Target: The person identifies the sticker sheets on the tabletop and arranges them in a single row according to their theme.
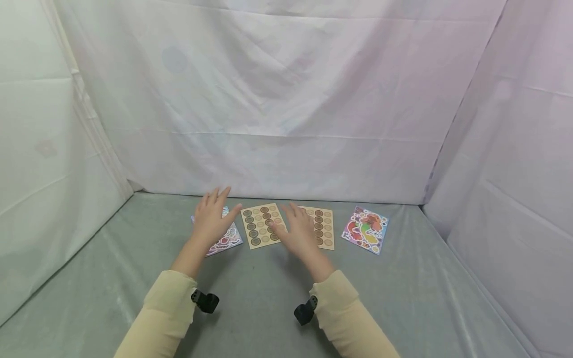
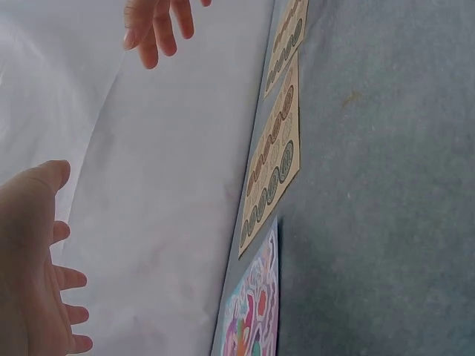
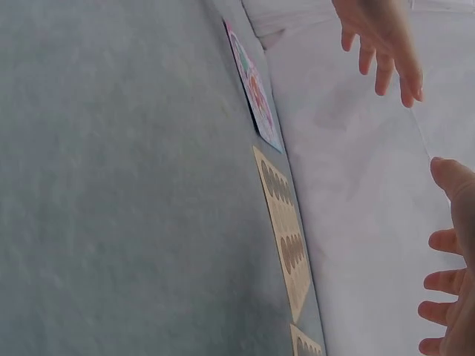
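My left hand point(image 1: 210, 219) hovers with spread fingers over a colourful sticker sheet point(image 1: 227, 239), partly covering it. To its right lies a beige sheet with rows of round coin-like prints point(image 1: 259, 229). Over a second beige sheet point(image 1: 325, 229), my right hand point(image 1: 301, 232) is held with fingers extended, hiding its left part. Both wrist views show a gap between the palms and the sheets. Nothing is in the left hand point(image 2: 26, 259) or the right hand point(image 3: 460, 259). Farther right lies another colourful sticker sheet point(image 1: 366, 230) with fruit-like pictures.
All the sheets lie in a row on a grey cloth-covered table point(image 1: 255, 308), near its back edge. A white curtain point(image 1: 277, 99) rises behind, with more white cloth at the left and right sides. Small black devices are strapped at both wrists.
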